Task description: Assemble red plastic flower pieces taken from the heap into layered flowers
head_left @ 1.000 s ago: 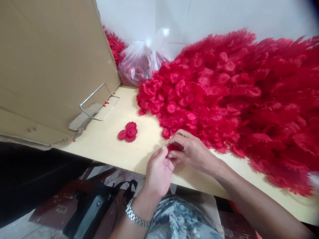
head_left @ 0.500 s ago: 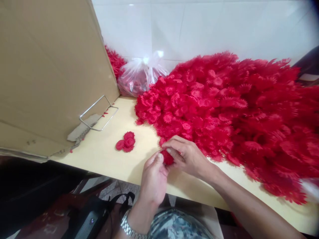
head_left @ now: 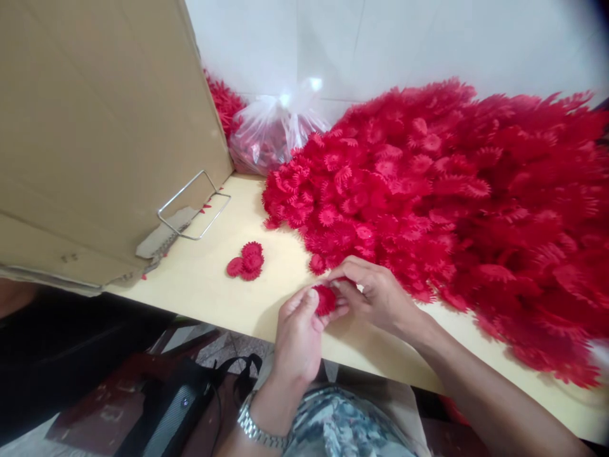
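Note:
Between my two hands, over the table's front edge, is a red artificial flower head (head_left: 325, 300) with a notched rim. The closed fingers of my left hand (head_left: 299, 339) grip it from the left, thumb on top. At its right side, my right hand (head_left: 380, 295) pinches the flower's edge with bent fingers; its fingertips are partly hidden. A few similar red flower pieces (head_left: 251, 260) lie together on the yellow tabletop (head_left: 209, 289) left of my hands. Beyond and to the right spreads a big heap of red petal pieces (head_left: 404, 203).
A tall cardboard box (head_left: 104, 127) stands on the left, with a bent wire frame (head_left: 194, 206) at its base. At the back, a tied clear plastic bag (head_left: 266, 143) rests near the white wall (head_left: 247, 44). Below the table is a black bag (head_left: 174, 406).
My right fingers have shifted slightly right on the flower, and more of its red face shows. The whole view has moved a little; the pieces on the table lie as before.

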`<act>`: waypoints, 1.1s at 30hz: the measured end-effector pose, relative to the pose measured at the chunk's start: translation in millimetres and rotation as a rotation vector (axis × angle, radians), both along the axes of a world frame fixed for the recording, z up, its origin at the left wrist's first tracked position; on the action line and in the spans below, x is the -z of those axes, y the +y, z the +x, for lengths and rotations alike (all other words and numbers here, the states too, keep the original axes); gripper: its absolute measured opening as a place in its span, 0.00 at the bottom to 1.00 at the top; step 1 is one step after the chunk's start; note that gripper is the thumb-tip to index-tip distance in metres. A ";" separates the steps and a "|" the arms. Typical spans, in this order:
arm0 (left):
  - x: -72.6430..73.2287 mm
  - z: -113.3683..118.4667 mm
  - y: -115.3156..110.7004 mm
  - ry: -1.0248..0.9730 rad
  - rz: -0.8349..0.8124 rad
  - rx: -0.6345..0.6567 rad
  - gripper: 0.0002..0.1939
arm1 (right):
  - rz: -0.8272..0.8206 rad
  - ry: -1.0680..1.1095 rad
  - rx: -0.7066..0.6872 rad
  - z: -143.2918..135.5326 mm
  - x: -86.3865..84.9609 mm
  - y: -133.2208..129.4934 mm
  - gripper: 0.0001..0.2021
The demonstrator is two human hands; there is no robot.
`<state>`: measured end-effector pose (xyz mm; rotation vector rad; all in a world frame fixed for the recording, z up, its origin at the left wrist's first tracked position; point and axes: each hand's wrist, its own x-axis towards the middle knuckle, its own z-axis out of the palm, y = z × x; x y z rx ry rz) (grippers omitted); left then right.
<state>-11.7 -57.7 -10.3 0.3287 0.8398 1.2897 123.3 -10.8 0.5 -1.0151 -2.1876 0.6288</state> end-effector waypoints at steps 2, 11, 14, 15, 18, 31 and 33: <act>1.0 -2.8 1.4 -0.007 -0.003 -0.010 0.07 | 0.074 -0.007 0.064 4.8 -0.6 3.2 0.09; -3.4 -4.7 1.4 -0.059 -0.043 -0.024 0.10 | 0.476 -0.454 0.495 21.9 -21.9 53.3 0.13; -3.1 -5.6 1.3 -0.077 -0.033 -0.024 0.09 | 0.543 -0.515 0.560 27.2 -22.5 61.0 0.13; -2.4 -6.0 1.2 -0.081 -0.034 -0.022 0.09 | 0.557 -0.499 0.562 29.0 -21.1 61.0 0.13; 0.0 -5.5 0.4 -0.095 -0.037 -0.002 0.08 | 0.525 -0.494 0.554 31.8 -15.0 56.1 0.10; 3.6 11.2 14.6 -0.135 -0.100 0.000 0.08 | 0.280 -0.651 0.359 -14.7 -6.1 76.5 0.11; 4.3 9.4 17.3 -0.138 -0.094 -0.030 0.07 | 0.300 -0.612 0.344 -14.1 -5.3 86.1 0.12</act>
